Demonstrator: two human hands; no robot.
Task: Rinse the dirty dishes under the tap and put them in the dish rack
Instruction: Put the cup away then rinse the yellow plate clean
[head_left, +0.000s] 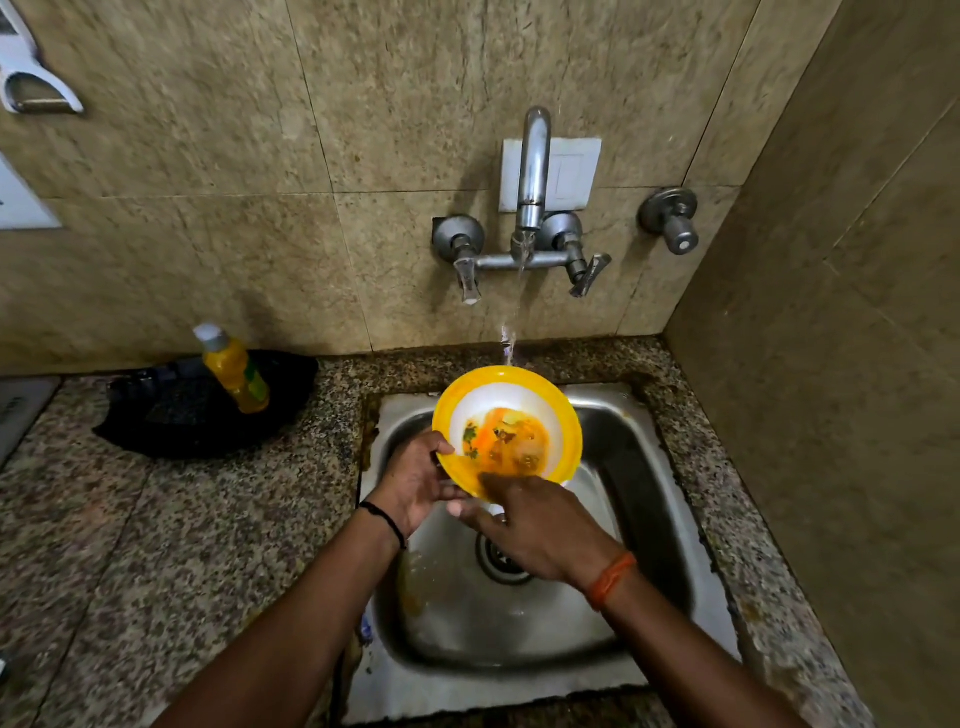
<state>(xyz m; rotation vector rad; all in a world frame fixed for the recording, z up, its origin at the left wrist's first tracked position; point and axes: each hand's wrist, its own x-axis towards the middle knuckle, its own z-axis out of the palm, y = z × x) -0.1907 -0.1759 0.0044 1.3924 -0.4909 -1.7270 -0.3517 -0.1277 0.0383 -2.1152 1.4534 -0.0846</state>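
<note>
Yellow-rimmed bowl tilted under the running tap, orange food residue inside

The left hand pinches the bowl's near-left rim, thumb on top; the right hand reaches in beside that grip, fingers extended onto the greasy residue, holding nothing. Held over the sink by one wet edge, the bowl could slip or twist loose as the rubbing pushes down, and the stream hitting its far rim may splash past the grip onto the counter

Soiled yellow-rimmed plate tilted over the sink, under the tap.
</note>
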